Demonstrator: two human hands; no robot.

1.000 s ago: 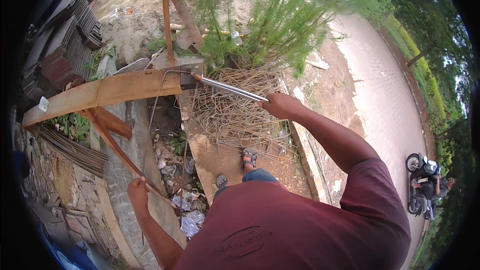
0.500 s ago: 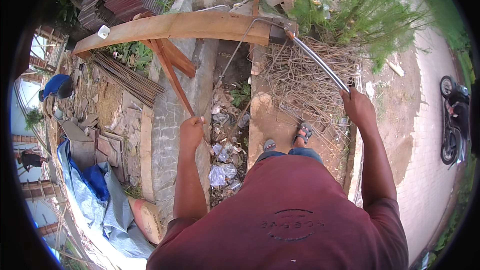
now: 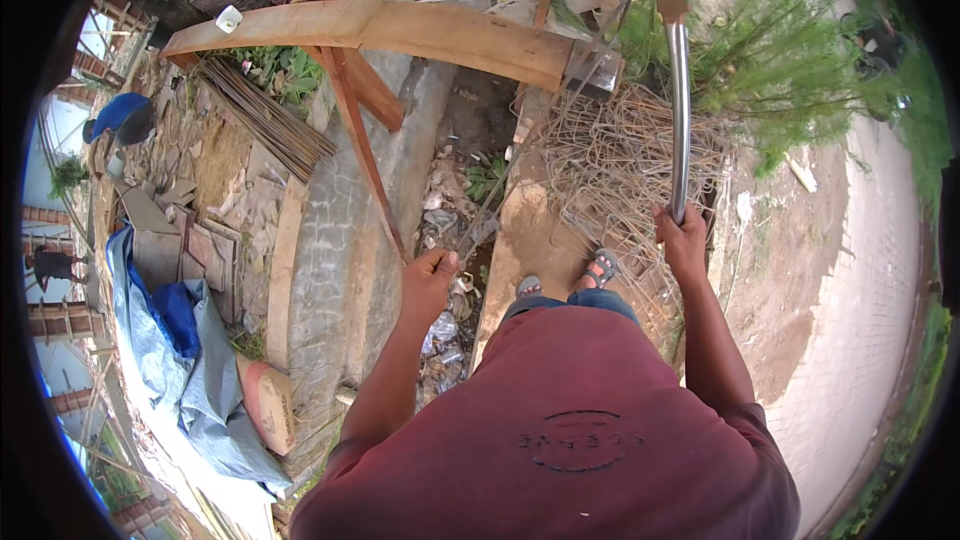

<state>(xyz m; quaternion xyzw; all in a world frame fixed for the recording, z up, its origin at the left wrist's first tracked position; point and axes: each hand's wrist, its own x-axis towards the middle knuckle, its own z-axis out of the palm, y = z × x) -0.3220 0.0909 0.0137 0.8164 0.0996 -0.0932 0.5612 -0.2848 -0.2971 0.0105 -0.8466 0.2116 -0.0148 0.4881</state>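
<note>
My left hand (image 3: 430,278) is closed around a thin steel rod (image 3: 497,195), which slants up and away toward the far end of a wooden beam (image 3: 400,24). Part of the rod is hard to make out against the rubble. A dark metal block (image 3: 594,67) is fixed on the beam's right end, and the rod passes over or beside it. My right hand (image 3: 682,240) grips a shiny metal bending bar (image 3: 681,120) by its lower end. The bar stands nearly upright in view, its brownish notched head (image 3: 672,3) apart from the block.
Below the block lies a tangled heap of bent steel rods (image 3: 630,150). A ditch with litter (image 3: 440,335) runs beside my feet. Wooden props (image 3: 352,140) support the beam. Leafy branches (image 3: 770,90) hang at the right; a blue tarp (image 3: 190,380) lies left. Another person (image 3: 125,118) bends over far left.
My right hand has lifted the bar's head off the block and swung it up and right. My left hand has moved right with the rod, which now lies at a different slant.
</note>
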